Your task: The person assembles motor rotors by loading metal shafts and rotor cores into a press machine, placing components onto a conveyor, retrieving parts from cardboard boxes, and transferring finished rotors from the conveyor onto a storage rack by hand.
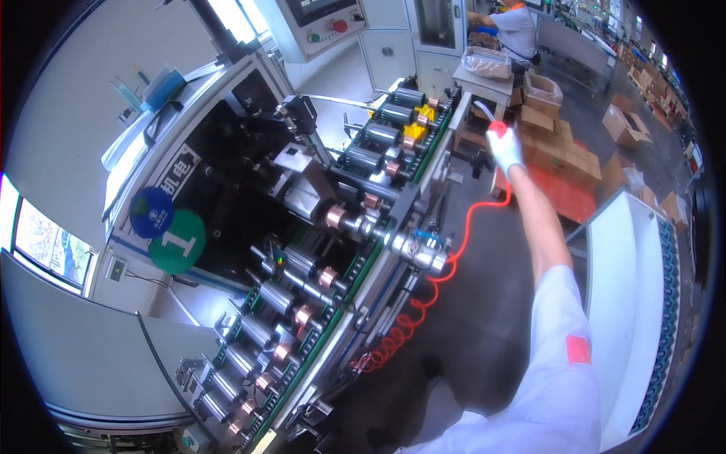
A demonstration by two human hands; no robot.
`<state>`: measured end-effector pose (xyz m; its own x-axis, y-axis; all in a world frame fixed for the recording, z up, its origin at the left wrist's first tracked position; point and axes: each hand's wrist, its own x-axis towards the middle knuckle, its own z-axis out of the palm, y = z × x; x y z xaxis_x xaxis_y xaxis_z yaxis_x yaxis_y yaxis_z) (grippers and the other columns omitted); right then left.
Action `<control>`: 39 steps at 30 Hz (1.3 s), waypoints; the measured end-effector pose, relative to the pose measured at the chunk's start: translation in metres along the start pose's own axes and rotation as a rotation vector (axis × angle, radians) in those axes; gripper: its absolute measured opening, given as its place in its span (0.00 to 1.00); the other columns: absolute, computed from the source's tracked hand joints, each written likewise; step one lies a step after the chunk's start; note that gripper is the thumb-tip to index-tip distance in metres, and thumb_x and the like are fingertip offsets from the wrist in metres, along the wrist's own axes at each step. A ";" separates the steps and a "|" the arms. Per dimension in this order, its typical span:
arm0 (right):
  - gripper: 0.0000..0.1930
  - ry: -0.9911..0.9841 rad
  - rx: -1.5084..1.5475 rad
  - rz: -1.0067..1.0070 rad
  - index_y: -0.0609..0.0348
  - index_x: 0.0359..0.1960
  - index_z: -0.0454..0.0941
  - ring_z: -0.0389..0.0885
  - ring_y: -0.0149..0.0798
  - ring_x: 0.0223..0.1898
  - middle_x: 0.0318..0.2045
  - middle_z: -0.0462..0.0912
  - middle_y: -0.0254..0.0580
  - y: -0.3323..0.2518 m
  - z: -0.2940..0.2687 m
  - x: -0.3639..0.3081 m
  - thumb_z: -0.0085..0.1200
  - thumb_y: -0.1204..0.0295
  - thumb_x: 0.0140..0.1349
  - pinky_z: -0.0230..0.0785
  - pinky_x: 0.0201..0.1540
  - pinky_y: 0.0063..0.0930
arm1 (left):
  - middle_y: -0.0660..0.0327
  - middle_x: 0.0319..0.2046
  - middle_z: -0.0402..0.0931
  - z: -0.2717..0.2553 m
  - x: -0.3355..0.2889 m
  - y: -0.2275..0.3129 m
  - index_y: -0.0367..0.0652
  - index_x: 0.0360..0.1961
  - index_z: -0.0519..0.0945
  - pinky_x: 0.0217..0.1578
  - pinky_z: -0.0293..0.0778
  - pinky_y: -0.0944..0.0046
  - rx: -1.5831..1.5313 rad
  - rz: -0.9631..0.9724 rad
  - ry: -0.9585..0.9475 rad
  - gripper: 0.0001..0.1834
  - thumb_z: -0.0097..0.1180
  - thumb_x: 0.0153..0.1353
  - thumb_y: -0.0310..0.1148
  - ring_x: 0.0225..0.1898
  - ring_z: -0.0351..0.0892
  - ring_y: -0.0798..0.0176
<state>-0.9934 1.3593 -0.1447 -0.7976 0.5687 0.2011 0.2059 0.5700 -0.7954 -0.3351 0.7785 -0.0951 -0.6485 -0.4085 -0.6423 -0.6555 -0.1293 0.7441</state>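
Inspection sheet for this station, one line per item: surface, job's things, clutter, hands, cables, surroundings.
Surface: conveyor alongside the machine, loaded with rotors; some yellow pieces among them at the far end.
Job's things: air gun, red with a bent pale nozzle, held away from the conveyor.
Clutter: cardboard boxes stacked beyond the hand, more farther right.
Hands: right hand, white-gloved, closed on the air gun; left hand not in view.
Cables: red hose runs from near the right wrist into coils beside the conveyor; floor contact unclear.
Surroundings: control panel above the machine; co-worker in the background.
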 end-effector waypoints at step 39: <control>0.17 -1.108 -0.032 -0.639 0.63 0.46 0.80 0.81 0.30 0.39 0.35 0.86 0.37 -0.197 -0.042 -0.688 0.67 0.77 0.53 0.74 0.47 0.29 | 0.50 0.54 0.76 -0.334 -0.148 -0.144 0.34 0.38 0.78 0.36 0.78 0.63 0.402 0.769 0.041 0.09 0.64 0.60 0.26 0.34 0.81 0.61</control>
<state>-0.4615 0.8802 -0.1024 -0.8001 -0.5975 -0.0536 -0.3855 0.5806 -0.7171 -0.0161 0.5558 -0.0457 -0.9583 -0.2846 0.0246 -0.1334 0.5221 0.8424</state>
